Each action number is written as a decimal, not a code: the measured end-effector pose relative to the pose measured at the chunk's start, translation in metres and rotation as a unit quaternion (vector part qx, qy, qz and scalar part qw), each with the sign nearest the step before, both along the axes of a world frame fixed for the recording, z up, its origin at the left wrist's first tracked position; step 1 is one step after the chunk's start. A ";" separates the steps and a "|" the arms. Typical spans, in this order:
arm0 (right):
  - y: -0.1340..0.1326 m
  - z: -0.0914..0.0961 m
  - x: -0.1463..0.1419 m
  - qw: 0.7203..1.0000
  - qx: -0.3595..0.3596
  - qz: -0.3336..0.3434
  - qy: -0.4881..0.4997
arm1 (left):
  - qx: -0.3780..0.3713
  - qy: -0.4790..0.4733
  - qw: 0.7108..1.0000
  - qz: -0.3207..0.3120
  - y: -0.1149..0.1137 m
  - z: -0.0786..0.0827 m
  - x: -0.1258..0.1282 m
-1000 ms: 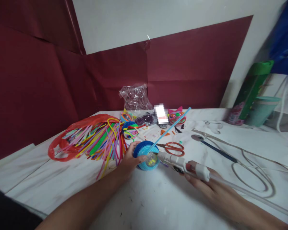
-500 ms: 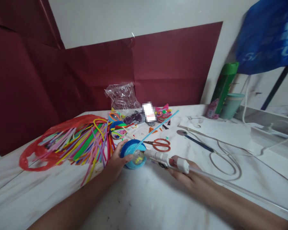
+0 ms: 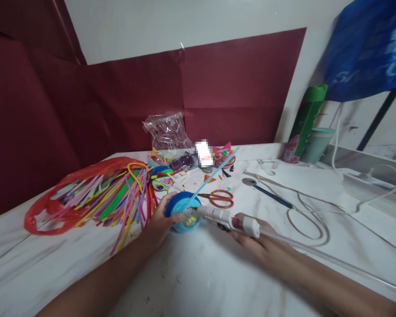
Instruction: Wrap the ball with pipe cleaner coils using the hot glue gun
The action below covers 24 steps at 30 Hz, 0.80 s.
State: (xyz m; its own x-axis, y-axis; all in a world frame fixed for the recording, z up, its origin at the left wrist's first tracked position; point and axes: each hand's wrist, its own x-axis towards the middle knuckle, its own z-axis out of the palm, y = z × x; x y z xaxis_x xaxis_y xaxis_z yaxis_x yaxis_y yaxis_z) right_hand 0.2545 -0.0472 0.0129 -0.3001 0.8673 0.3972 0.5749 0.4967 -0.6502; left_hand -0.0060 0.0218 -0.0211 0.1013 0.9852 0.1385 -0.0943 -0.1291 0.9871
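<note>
My left hand (image 3: 163, 222) is closed around a round craft piece wrapped in rings of dark and light blue pipe cleaner (image 3: 175, 204), its thumb on top. A clear part with yellow bits shows in the middle of the piece. From it a loose light-blue pipe cleaner (image 3: 215, 175) sticks up and to the right. My right hand (image 3: 255, 244) grips a white hot glue gun (image 3: 219, 215), whose dark nozzle reaches the piece's right side; I cannot tell if they touch. A long clear glue stick (image 3: 323, 254) runs out of the gun's back. Some right fingers are hidden.
Red-handled scissors (image 3: 221, 199) lie just beyond the gun. At left, many coloured pipe cleaners spill over a red plastic bag (image 3: 36, 224). Behind are finished-looking craft balls (image 3: 161, 178) and a blurred phone-like screen (image 3: 204, 153). A dark-handled tool (image 3: 272, 196) and cords lie right.
The light-blue pipe cleaner's free end has swung slightly left. Both hands, the blue piece and the glue gun stay almost where they were.
</note>
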 end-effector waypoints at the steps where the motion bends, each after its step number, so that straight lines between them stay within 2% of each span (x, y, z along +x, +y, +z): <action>1: 0.000 -0.001 0.000 1.000 -0.002 0.000 -0.001 | 0.001 -0.002 1.000 0.000 0.000 0.000 0.000; 8: 0.000 -0.004 -0.002 1.000 0.002 0.012 0.008 | 0.003 0.010 1.000 -0.010 -0.002 0.001 0.002; 13: -0.003 0.000 -0.005 0.999 -0.023 0.024 0.000 | 0.017 0.029 0.999 -0.011 -0.003 0.001 0.004; 24: 0.000 -0.004 0.000 1.000 -0.002 0.017 0.012 | 0.008 0.021 1.000 0.001 -0.002 0.001 0.001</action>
